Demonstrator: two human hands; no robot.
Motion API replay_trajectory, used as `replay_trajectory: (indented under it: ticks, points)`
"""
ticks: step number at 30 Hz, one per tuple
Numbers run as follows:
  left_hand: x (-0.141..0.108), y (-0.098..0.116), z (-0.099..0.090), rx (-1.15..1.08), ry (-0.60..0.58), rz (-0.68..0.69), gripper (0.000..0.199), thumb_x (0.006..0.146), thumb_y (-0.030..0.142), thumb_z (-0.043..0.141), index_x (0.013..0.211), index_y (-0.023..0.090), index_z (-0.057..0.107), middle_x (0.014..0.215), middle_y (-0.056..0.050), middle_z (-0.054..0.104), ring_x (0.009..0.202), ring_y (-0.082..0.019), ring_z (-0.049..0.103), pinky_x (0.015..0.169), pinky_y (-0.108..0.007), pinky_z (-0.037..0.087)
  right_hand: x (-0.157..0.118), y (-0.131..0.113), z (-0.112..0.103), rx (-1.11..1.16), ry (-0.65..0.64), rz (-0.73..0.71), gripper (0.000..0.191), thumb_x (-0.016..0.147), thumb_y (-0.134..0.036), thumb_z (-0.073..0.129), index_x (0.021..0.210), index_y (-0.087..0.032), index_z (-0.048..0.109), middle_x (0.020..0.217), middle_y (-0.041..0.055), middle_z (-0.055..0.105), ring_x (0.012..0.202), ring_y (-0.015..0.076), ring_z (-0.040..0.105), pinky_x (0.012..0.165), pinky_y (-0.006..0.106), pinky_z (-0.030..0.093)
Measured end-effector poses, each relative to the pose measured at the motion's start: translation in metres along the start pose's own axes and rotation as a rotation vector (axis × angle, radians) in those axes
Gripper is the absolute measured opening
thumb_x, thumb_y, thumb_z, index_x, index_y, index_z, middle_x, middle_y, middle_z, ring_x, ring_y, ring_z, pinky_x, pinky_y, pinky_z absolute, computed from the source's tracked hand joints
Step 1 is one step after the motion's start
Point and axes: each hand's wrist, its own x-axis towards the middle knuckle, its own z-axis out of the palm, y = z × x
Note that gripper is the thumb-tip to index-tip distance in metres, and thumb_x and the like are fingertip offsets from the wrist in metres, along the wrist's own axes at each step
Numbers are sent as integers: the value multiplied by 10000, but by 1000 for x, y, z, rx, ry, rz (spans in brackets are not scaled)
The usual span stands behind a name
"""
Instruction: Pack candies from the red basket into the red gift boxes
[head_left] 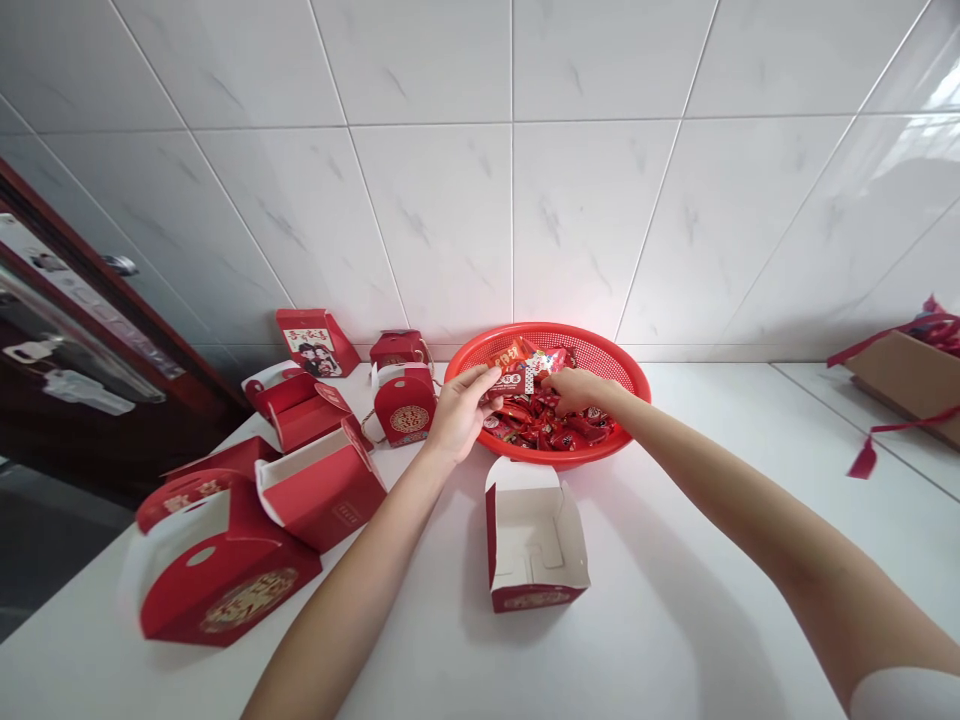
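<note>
My left hand (461,410) is closed on several red candy packets (511,378), held over the near left part of a red plastic basket (637,385). My right hand (576,390) reaches into the same basket, its fingers bent and pinched at a red wrapped candy; its fingertips are partly hidden. Many shiny red wrapped candies (555,432) lie in the basket around both hands. Just in front of the basket, between my forearms, stands an open red gift box (536,540) with a white inside and nothing in it.
Several red gift boxes (232,590) stand on the left of the white table (637,640), some with open tops. One box with a cartoon couple (316,345) leans near the tiled wall (450,220). At far right is a brown carton (904,375) with red ribbon. A dark door (90,330) is at left.
</note>
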Motion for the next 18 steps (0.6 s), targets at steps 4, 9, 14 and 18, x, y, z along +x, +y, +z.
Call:
replay_trajectory:
  ticks: [4,9,14,18]
  points:
    - [0,0,0,19,5,-5,294,520,300,962,644,162,735,663,19,652,594,-67,543,501,-168,446,-6,11,-10,265,51,-96,295,725,-172,782,1013,-201,725,929,56,741,916,262,711,778,343,561]
    - [0,-2,-1,48,-5,-6,290,553,309,944,641,159,712,652,27,624,590,-68,538,518,-178,451,-24,18,-17,610,124,-201,353,820,-322,763,1141,-199,680,916,47,768,877,224,751,813,362,622]
    - [-1,-3,0,58,6,7,322,536,336,946,642,160,699,679,29,598,631,-75,533,533,-178,455,-41,16,-11,1244,190,-332,444,697,-451,891,997,-191,693,883,47,760,856,245,767,785,392,653]
    - [-4,-2,1,117,4,27,366,522,371,952,617,166,663,672,38,560,630,-80,518,547,-190,464,-49,7,-11,1403,300,-293,422,670,-466,885,893,-202,644,838,37,732,771,224,747,706,348,617]
